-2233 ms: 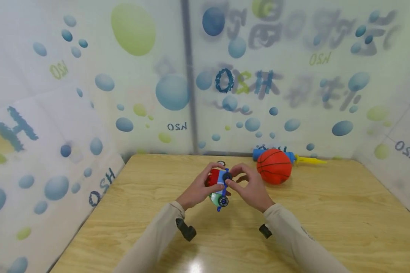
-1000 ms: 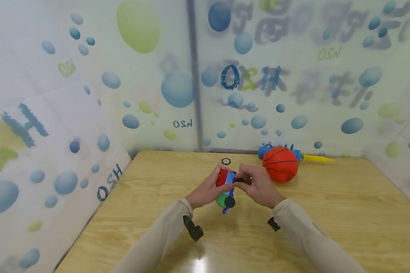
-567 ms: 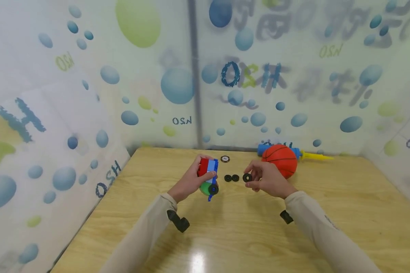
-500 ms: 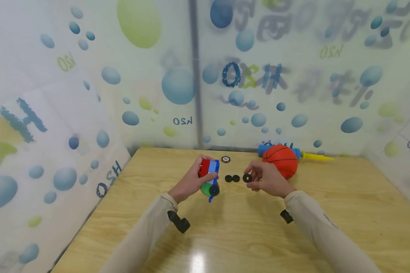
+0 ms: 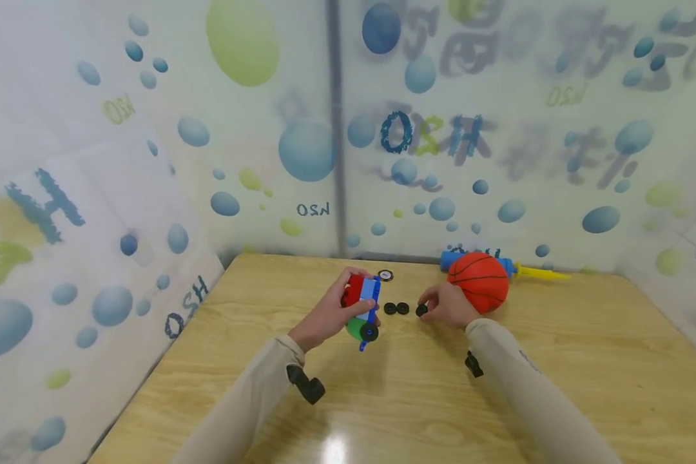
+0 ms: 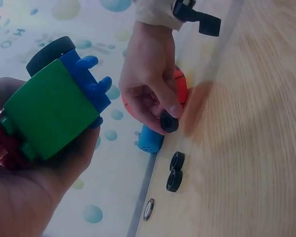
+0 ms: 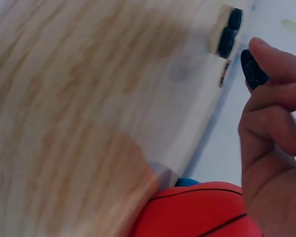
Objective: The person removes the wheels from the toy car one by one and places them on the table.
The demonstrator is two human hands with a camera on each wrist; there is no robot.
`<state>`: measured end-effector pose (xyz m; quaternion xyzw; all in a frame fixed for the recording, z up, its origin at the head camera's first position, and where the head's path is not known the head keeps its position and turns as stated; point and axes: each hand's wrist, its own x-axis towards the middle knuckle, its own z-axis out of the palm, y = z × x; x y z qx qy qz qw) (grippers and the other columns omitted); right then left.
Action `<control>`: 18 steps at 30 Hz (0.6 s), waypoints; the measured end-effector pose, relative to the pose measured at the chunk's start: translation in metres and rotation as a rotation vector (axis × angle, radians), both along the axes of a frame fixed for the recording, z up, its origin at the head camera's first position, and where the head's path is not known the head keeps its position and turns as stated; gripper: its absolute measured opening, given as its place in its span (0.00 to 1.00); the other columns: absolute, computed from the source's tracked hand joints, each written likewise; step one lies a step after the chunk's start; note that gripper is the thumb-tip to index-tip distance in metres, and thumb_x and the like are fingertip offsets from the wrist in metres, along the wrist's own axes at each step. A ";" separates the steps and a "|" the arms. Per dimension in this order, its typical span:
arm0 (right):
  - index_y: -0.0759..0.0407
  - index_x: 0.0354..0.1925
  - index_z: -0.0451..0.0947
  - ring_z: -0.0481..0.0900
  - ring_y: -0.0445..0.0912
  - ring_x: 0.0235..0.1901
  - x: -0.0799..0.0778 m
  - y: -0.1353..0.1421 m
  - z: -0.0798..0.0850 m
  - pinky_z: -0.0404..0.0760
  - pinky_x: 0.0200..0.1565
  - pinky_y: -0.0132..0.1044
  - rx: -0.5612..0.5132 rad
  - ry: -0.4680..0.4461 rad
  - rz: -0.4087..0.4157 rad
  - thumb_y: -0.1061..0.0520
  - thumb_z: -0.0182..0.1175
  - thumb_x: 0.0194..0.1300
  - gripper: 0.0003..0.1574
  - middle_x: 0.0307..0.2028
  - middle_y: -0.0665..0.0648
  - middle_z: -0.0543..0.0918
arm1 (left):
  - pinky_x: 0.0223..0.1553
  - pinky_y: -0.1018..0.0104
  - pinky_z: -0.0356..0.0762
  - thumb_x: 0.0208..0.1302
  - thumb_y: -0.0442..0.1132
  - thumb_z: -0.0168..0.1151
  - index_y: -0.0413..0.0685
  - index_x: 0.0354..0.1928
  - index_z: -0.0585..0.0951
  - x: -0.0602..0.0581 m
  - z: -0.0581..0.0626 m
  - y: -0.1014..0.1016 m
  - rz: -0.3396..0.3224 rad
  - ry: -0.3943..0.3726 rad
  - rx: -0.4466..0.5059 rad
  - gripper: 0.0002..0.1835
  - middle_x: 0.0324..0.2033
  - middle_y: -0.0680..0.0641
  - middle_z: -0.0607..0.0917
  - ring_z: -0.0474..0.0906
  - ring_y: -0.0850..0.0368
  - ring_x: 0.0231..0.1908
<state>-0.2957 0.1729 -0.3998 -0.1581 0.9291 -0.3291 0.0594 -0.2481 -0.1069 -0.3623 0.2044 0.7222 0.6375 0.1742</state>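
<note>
In the head view my left hand [image 5: 327,316] grips a toy car [image 5: 368,290] of red, light blue and green blocks on a blue base. One black tire [image 5: 369,331] is on the car's lower end, near the green block [image 6: 49,108] that faces the left wrist camera. To the right, fingers and thumb of my right hand [image 5: 452,305] pinch a loose black tire [image 7: 253,69], low over the table. Left of that, two more black tires [image 5: 390,309] lie side by side on the wood.
Behind the tires lies a round black-and-white disc [image 5: 385,275]. A red basketball [image 5: 480,283] sits just beyond my right hand, in front of a blue pump with a yellow nozzle [image 5: 542,273]. Printed wall panels [image 5: 255,225] border the wooden table [image 5: 394,399] at the back and sides.
My right hand has pulled a tire off the car, carried it right and lowered it beside the two others. My left hand has moved slightly left with the car.
</note>
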 end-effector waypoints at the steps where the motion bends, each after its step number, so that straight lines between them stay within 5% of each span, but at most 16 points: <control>1: 0.63 0.41 0.85 0.74 0.43 0.27 -0.001 -0.001 -0.001 0.74 0.33 0.32 0.006 -0.005 0.002 0.62 0.72 0.56 0.13 0.24 0.53 0.80 | 0.46 0.54 0.87 0.74 0.40 0.57 0.60 0.67 0.60 0.000 0.000 -0.001 -0.003 0.000 0.002 0.25 0.55 0.33 0.78 0.88 0.50 0.42; 18: 0.60 0.41 0.82 0.80 0.45 0.21 -0.020 -0.015 -0.014 0.76 0.28 0.33 0.094 -0.077 -0.135 0.63 0.72 0.52 0.16 0.29 0.58 0.84 | 0.47 0.52 0.87 0.73 0.42 0.60 0.63 0.65 0.63 0.000 -0.006 0.006 -0.021 -0.003 -0.028 0.25 0.56 0.34 0.78 0.89 0.48 0.42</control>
